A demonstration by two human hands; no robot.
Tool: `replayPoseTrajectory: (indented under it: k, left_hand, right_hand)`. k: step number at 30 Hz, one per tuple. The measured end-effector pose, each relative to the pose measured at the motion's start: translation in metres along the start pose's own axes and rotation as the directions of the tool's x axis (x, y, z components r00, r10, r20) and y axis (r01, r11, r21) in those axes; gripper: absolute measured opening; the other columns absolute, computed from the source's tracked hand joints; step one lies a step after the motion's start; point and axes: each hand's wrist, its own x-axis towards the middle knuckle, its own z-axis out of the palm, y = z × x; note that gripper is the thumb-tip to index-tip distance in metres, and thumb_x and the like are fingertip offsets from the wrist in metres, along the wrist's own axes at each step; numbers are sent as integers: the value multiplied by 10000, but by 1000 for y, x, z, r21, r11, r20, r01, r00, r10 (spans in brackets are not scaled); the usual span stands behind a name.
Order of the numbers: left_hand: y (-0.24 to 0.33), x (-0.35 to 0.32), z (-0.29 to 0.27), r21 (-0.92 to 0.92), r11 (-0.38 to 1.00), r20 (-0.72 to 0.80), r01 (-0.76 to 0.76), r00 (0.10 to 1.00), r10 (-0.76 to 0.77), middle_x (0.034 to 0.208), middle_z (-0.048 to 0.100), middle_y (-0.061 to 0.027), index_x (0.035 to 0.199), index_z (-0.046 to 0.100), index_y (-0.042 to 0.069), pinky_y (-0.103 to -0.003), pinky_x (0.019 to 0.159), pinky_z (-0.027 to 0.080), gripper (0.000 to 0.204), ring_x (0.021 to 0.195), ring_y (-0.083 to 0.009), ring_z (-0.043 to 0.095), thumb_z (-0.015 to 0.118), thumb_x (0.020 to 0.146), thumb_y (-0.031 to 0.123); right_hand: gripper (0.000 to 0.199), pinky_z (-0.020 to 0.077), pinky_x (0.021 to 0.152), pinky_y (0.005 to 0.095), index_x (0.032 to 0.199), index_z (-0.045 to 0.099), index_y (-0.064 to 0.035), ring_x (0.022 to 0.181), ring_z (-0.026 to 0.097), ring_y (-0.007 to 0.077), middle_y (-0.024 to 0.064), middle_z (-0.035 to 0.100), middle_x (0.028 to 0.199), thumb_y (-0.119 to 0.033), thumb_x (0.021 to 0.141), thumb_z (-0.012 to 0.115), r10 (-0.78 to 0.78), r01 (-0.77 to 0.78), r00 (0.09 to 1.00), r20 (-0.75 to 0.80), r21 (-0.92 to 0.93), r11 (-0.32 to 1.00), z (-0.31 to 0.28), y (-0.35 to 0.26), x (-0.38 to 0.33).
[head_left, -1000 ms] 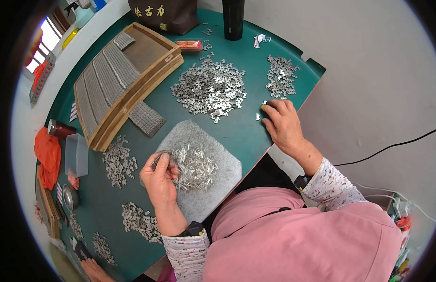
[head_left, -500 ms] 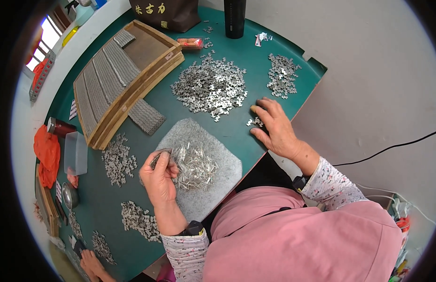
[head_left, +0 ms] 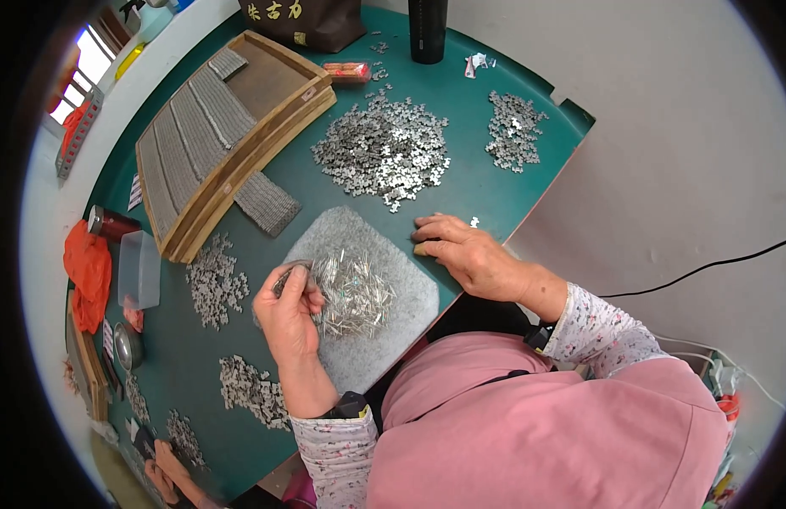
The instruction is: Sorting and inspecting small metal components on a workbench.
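Observation:
My left hand (head_left: 289,312) is pinched on a bundle of thin metal pins at the left edge of a heap of shiny pins (head_left: 352,291). That heap lies on a grey felt pad (head_left: 391,335) on the green table (head_left: 486,188). Flat on the table by the pad's right corner rests my right hand (head_left: 461,251), fingers together and pressing on small metal pieces I cannot make out. A large pile of small silver metal parts (head_left: 384,150) lies just beyond it.
A smaller pile of metal parts (head_left: 513,131) lies at the far right. Wooden trays with rows of parts (head_left: 219,136) sit at the far left, a clear plastic box (head_left: 139,267) and more small piles (head_left: 215,280) nearer. A black cylinder (head_left: 428,30) stands at the back.
My right hand has slid from the table's right edge toward the felt pad, dragging across the table. My left hand has stayed at the pin heap.

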Motion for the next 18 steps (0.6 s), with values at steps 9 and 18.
replayPoseTrajectory:
  k: [9, 18]
  left_hand:
    - [-1, 0, -2, -6, 1000, -14, 0, 1000, 0, 637, 579, -52, 909, 645, -36, -201, 432, 366, 136, 490, -122, 527, 659, 850, 87]
    - [1, -2, -2, -21, 1000, -13, -10, 1000, 10, 642, 574, -50, 907, 647, -38, -206, 431, 372, 136, 488, -120, 517, 667, 847, 83]
  right_hand:
    - [276, 477, 816, 368, 992, 635, -56, 1001, 570, 303, 128, 593, 1036, 70, 751, 585, 90, -67, 969, -232, 104, 992, -27, 2, 0]
    - [225, 481, 724, 363, 944, 677, -70, 863, 568, 265, 84, 588, 886, 6, 732, 666, 201, -226, 972, -122, -244, 943, -53, 14, -14]
